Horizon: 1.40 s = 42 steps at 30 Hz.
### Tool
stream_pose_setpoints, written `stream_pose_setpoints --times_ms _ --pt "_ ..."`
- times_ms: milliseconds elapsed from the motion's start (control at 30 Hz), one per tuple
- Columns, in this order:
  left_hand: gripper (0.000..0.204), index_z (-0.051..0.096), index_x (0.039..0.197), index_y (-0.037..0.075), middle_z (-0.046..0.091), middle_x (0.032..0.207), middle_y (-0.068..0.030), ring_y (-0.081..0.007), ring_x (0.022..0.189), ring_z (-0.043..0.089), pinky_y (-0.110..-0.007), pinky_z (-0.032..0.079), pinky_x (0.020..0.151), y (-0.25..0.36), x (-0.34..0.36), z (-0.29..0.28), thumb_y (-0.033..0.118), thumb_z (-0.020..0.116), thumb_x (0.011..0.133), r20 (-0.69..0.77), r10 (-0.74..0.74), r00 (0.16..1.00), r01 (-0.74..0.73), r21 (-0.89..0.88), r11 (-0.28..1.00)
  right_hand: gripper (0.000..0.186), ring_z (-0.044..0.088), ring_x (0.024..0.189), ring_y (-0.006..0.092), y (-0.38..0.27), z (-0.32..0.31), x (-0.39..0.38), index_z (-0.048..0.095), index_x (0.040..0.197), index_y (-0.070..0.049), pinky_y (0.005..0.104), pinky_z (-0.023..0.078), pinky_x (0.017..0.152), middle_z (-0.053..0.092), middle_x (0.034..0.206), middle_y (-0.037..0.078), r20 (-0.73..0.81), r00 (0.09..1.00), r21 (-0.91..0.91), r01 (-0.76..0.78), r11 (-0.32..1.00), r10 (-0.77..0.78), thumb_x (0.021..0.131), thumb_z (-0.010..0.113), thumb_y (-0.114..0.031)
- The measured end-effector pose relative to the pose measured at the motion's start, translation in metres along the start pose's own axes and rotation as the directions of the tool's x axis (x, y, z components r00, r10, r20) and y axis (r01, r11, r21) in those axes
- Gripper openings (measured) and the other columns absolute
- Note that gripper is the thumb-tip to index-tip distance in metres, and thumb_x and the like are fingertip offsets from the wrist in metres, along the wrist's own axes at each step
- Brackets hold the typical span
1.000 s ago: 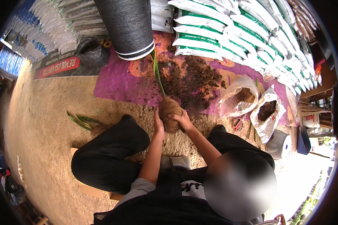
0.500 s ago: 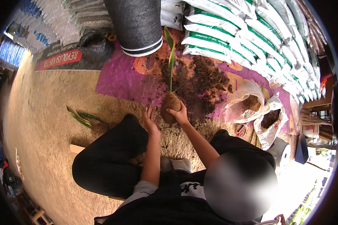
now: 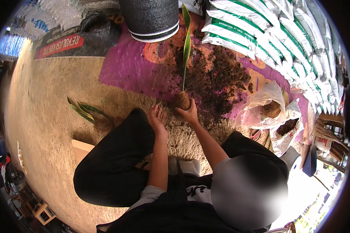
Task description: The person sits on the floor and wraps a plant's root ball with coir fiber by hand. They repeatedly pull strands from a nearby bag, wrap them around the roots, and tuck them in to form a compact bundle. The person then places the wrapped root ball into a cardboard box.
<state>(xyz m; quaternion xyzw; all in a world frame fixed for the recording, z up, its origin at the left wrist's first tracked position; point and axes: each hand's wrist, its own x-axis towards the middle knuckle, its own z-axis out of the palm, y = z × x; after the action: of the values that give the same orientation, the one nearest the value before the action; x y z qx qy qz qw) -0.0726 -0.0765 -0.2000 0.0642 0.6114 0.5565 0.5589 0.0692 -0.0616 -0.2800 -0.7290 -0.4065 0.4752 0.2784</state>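
Observation:
My right hand [image 3: 189, 115] is closed round the near right side of a brown, fibrous root ball [image 3: 183, 100]. From its top rises one long green snake plant leaf [image 3: 187, 50] with yellow edges. To the left of the ball, my left hand [image 3: 157, 119] is open, fingers apart and palm turned toward the plant, touching nothing. Loose dark soil and root fibres [image 3: 217, 77] lie spread on a purple printed sheet [image 3: 124, 70] just beyond and to the right of the ball.
A black fabric planter [image 3: 151, 23] stands at the back. White-and-green sacks [image 3: 237, 33] are stacked at the back right. Two opened plastic bags [image 3: 252, 110] hold brown material on the right, with red-handled scissors [image 3: 256, 134] beside them. More snake plant leaves [image 3: 83, 111] lie left of my knee.
The ball with its leaf is now tilted away from me, with less of it showing. My left hand has drawn slightly farther from it, fingers more spread. The view has shifted a little.

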Motion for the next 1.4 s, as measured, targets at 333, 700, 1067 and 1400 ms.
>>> stream_pose_setpoints --times_ms 333,700,1067,1400 --pt "0.06 0.026 0.136 0.007 0.04 0.133 -0.0095 -0.0235 0.121 0.042 -0.038 0.04 0.094 0.001 -0.009 0.007 0.042 0.044 0.091 0.032 -0.032 0.999 0.032 -0.019 0.999 0.098 0.027 0.127 0.0385 -0.008 -0.006 -0.018 0.023 0.137 -0.007 0.0521 0.023 0.101 0.023 0.139 0.02 -0.192 0.905 -0.324 0.307 0.895 -0.38 0.064 0.073 -0.05" --pt "0.048 0.038 0.131 0.009 0.049 0.123 -0.0078 -0.018 0.111 0.048 -0.037 0.038 0.092 0.02 -0.044 0.017 0.032 0.05 0.09 0.16 0.053 0.986 -0.069 0.102 0.992 0.034 0.05 0.107 0.0305 -0.034 -0.038 -0.033 0.06 0.1 0.001 0.0403 0.043 0.086 0.046 0.124 0.016 -0.28 0.933 0.041 0.247 0.968 -0.226 0.081 0.063 -0.027" --pt "0.052 0.035 0.133 0.007 0.042 0.13 -0.0091 -0.0184 0.099 0.055 -0.03 0.044 0.082 0.083 -0.109 0.014 0.016 0.055 0.085 0.411 0.371 0.833 -0.477 0.192 0.858 0.031 0.057 0.078 0.0182 -0.086 -0.038 -0.08 0.055 0.108 0.0 0.0315 0.046 0.068 0.059 0.097 0.011 -0.439 0.838 0.318 0.481 0.817 -0.323 0.078 0.059 -0.007" --pt "0.047 0.042 0.126 0.003 0.048 0.123 -0.0106 -0.0188 0.097 0.056 -0.032 0.045 0.086 0.284 -0.231 -0.108 0.031 0.051 0.089 0.197 0.876 0.44 -0.896 0.027 0.444 0.022 0.052 0.068 0.0085 -0.221 0.005 -0.134 0.057 0.097 0.0 0.0228 0.042 0.061 0.057 0.078 0.003 -0.131 0.767 0.712 0.513 0.479 -0.628 0.076 0.053 0.003"
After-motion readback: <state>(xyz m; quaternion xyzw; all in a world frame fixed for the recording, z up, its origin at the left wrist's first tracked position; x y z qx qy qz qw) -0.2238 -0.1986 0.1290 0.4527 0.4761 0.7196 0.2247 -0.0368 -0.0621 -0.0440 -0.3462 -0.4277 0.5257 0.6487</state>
